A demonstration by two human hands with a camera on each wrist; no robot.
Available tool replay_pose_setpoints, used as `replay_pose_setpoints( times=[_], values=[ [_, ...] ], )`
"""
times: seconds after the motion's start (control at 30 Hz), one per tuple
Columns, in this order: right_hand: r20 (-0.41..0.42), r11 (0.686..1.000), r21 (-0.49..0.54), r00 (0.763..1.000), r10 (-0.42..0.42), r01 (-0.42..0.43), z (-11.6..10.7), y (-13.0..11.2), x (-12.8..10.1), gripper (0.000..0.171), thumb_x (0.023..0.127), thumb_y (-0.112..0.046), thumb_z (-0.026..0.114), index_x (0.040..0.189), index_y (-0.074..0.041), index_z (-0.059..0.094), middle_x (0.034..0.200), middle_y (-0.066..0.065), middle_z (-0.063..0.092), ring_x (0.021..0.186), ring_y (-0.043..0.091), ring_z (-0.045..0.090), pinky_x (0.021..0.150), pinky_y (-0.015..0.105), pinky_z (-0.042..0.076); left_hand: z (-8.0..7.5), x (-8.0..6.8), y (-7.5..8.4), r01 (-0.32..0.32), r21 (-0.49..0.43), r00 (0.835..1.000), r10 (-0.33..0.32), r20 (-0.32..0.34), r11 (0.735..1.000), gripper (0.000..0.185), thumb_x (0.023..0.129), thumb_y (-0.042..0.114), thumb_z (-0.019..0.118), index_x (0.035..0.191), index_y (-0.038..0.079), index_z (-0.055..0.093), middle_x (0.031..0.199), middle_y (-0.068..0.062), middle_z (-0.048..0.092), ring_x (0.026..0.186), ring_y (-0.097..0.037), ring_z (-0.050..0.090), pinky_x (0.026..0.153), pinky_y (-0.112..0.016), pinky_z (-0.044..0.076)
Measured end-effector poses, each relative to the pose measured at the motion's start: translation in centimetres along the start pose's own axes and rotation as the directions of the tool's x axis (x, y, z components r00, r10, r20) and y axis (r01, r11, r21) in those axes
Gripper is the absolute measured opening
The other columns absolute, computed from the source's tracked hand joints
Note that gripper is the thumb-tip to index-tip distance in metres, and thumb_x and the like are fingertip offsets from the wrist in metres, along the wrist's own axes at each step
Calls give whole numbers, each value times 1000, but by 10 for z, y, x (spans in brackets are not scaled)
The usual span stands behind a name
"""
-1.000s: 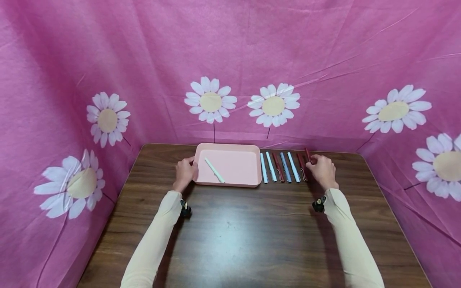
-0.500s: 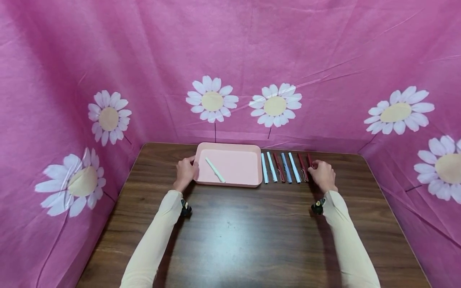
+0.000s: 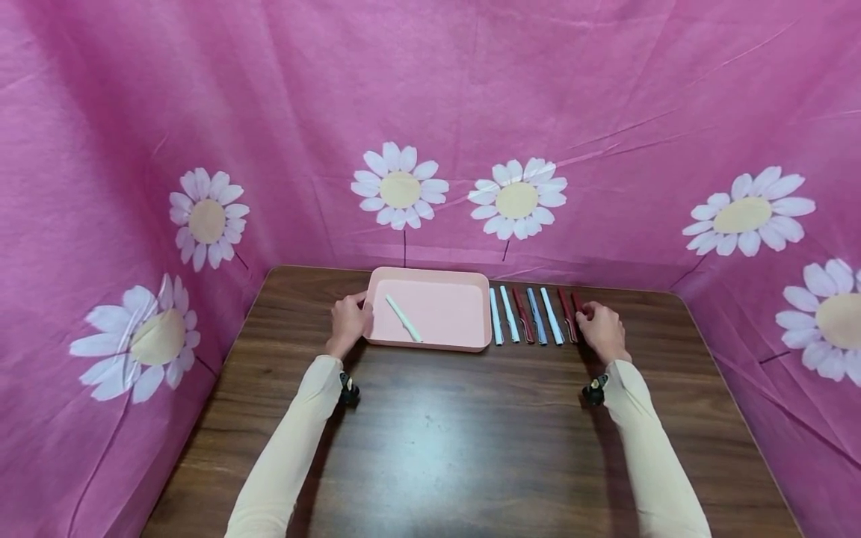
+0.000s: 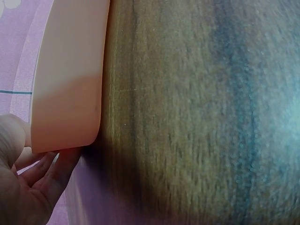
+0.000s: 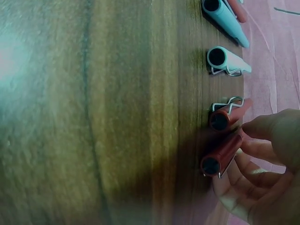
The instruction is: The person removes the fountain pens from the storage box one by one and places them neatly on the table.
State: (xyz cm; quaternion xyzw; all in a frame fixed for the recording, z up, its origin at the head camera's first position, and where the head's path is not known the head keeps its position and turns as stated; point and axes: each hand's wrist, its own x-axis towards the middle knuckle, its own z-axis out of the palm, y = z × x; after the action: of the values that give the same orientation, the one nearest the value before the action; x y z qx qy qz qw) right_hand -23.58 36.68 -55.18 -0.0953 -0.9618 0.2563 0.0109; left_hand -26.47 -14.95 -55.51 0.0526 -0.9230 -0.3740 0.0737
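At the left end of the pink tray [image 3: 430, 347], my left hand [image 3: 349, 324] grips its wall, the thumb at the rim and the fingers outside near the corner, as the left wrist view shows. A pale green pen [image 3: 403, 319] lies slanted inside the tray. On the right, my right hand [image 3: 602, 329] pinches a dark red pen [image 5: 222, 157] between thumb and fingers; its capped end with a metal clip points toward me. Right beside it lies another red pen [image 3: 566, 314]. The held pen is partly hidden by the hand in the head view.
Between tray and right hand, more pens lie side by side: a light blue pen [image 3: 552, 317], a blue pen [image 3: 536, 317], a red pen [image 3: 522, 315] and two pale blue pens [image 3: 509, 314]. The brown wooden table [image 3: 430, 448] ends at a pink flowered cloth [image 3: 457, 90] behind.
The red pen in my right hand, tilted up a second ago, has come down beside the other red pen. My left hand keeps its grip on the tray.
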Motion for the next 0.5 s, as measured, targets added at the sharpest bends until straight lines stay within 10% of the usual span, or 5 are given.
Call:
replay_pose_setpoints(
  times=[0.5],
  values=[
    [-8,1000,1,1000,18,-18,1,-5,-1,39,105,-20,53,132,7,59,117,31,67,106,53,64,85,64,48,-1,-1,1,-6,-5,1000,6,0,1000,37,95,9,62,130,5,73,124,-25,71,114,-50,67,96,-60,52]
  ],
)
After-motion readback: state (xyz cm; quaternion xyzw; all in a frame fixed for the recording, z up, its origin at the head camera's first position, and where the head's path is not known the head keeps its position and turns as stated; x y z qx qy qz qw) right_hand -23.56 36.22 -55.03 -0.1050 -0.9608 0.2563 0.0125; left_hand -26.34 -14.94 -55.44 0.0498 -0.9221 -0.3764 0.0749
